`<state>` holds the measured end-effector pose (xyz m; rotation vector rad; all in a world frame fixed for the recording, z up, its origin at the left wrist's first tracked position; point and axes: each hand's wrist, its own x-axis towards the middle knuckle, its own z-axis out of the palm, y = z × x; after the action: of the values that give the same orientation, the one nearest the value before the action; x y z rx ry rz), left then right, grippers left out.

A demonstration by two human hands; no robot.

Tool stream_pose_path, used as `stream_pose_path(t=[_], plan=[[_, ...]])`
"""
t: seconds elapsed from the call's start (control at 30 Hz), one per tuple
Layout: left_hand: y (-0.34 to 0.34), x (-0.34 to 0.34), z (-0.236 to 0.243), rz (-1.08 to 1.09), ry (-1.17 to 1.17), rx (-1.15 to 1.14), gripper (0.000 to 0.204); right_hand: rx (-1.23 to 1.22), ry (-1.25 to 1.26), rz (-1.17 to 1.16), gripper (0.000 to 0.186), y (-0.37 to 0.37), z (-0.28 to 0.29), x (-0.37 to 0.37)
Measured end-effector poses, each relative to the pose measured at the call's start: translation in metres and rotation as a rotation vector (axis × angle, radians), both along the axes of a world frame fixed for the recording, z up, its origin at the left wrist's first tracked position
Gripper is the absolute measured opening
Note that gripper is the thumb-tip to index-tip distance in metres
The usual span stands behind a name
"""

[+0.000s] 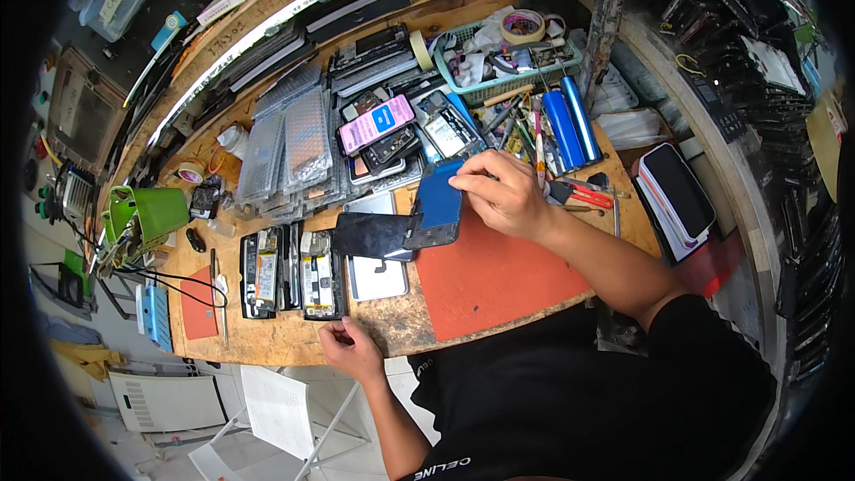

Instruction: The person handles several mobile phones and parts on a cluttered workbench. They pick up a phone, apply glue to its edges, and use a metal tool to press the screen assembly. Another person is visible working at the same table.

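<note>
You get bright, even light across the wooden workbench [374,330], mostly from the strip lamp [267,27] along the far shelf, which glares white. Shadows are soft and short. The fisheye bends the bench edge and shelves toward a black rim; the corners are dark, the centre sharp.

Phone [438,203] lies on mat's [499,276] far-left corner, opened phones [289,272] to its left, basket [503,58] behind.
</note>
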<state>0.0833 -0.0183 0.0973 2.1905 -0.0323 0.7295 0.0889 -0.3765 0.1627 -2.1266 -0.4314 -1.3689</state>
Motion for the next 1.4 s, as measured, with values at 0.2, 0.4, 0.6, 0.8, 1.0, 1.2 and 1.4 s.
stream_pose_path(t=[0.2,0.4,0.6,0.8,1.0,1.2,1.4], plan=[[0.000,-0.002,-0.001,0.008,-0.012,0.009,0.023,-0.072,0.039,-0.018,0.027,0.004,0.001,-0.004],[-0.002,-0.003,0.003,0.017,-0.019,0.031,0.023,-0.254,0.131,-0.080,0.026,0.001,0.024,-0.010],[-0.002,-0.005,0.001,0.018,-0.025,0.016,0.024,-0.489,0.479,0.004,0.010,-0.029,0.056,-0.017],[-0.001,-0.003,-0.006,0.026,-0.046,-0.036,0.025,-0.674,0.455,-0.064,0.008,-0.011,0.021,-0.020],[0.001,-0.005,-0.005,0.023,-0.020,-0.009,0.026,-0.660,0.573,-0.038,0.016,-0.003,0.005,-0.019],[0.000,-0.005,-0.006,0.031,-0.031,-0.022,0.025,-0.428,0.337,-0.104,0.021,-0.027,0.048,0.060],[0.001,-0.005,-0.007,0.044,-0.040,-0.046,0.023,-0.431,0.488,-0.318,0.019,-0.032,0.081,0.221]])
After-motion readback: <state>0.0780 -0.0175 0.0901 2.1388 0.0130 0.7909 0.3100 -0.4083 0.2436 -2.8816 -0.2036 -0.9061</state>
